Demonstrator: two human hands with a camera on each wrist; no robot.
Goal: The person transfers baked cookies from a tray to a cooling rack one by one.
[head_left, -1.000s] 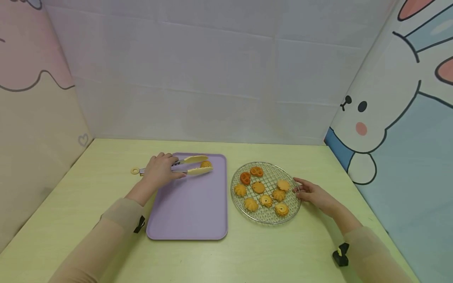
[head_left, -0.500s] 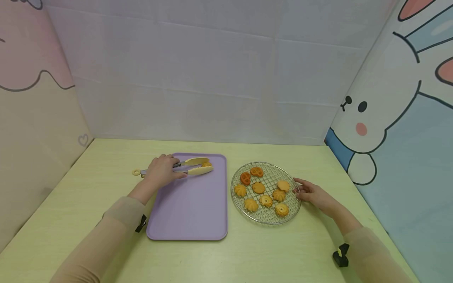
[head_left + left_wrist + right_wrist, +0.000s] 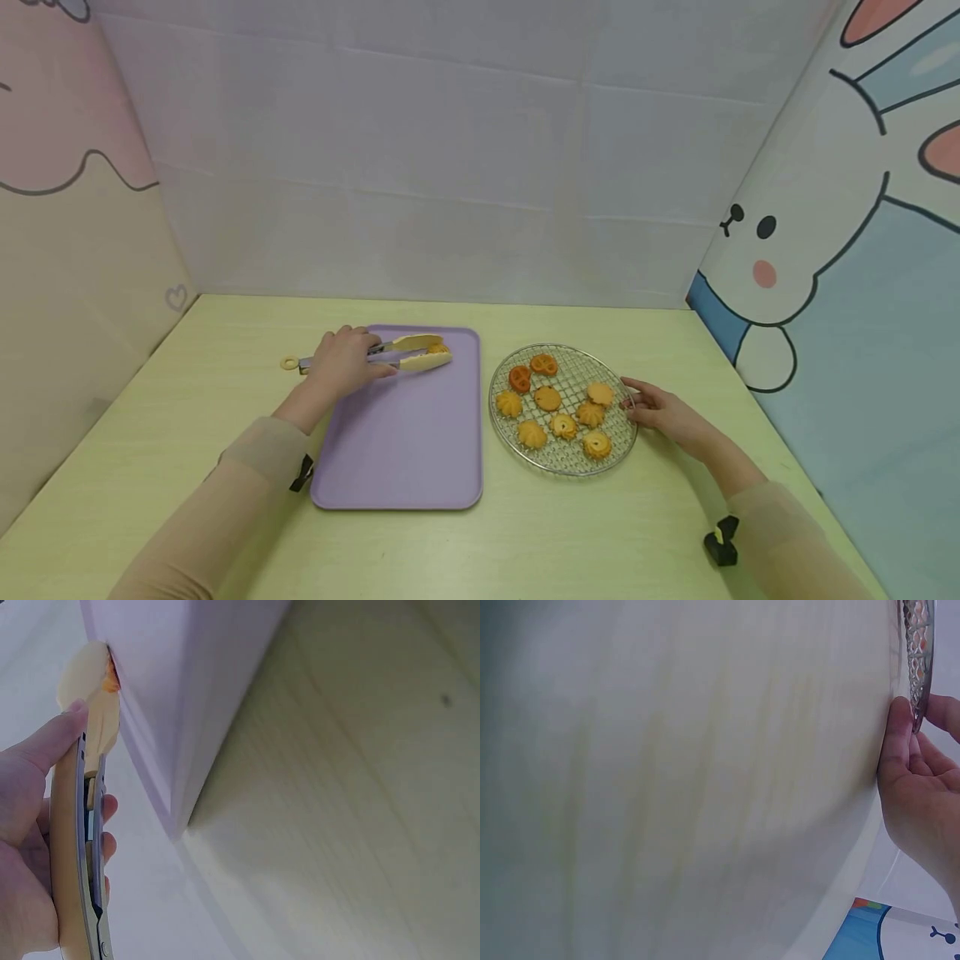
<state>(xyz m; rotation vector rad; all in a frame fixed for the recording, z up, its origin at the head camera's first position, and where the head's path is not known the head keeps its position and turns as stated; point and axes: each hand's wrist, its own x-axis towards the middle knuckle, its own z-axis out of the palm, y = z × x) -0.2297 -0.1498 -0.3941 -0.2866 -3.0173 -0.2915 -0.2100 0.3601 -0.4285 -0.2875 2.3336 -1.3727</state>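
Note:
My left hand (image 3: 342,364) grips a pair of cream-tipped metal tongs (image 3: 423,361) over the far part of a purple tray (image 3: 408,450). A golden cookie (image 3: 438,349) sits between the tong tips, partly hidden by them. The left wrist view shows thumb and fingers wrapped about the tongs (image 3: 71,847), with the cookie (image 3: 111,675) at the tray's surface. To the right, my right hand (image 3: 667,414) pinches the rim of a round wire rack (image 3: 562,467); in the right wrist view the fingers lie on both sides of the rack's edge (image 3: 928,660).
Several cookies lie on the rack, among them two pretzel-shaped ones (image 3: 520,378) and a ring-topped one (image 3: 597,444). Tray and rack stand side by side with a narrow gap on a pale wooden table (image 3: 525,550). A white wall (image 3: 450,167) closes the back.
The tong tips have drawn together around the cookie on the tray, and the left hand has shifted very slightly right. My right hand and the rack stay where they were.

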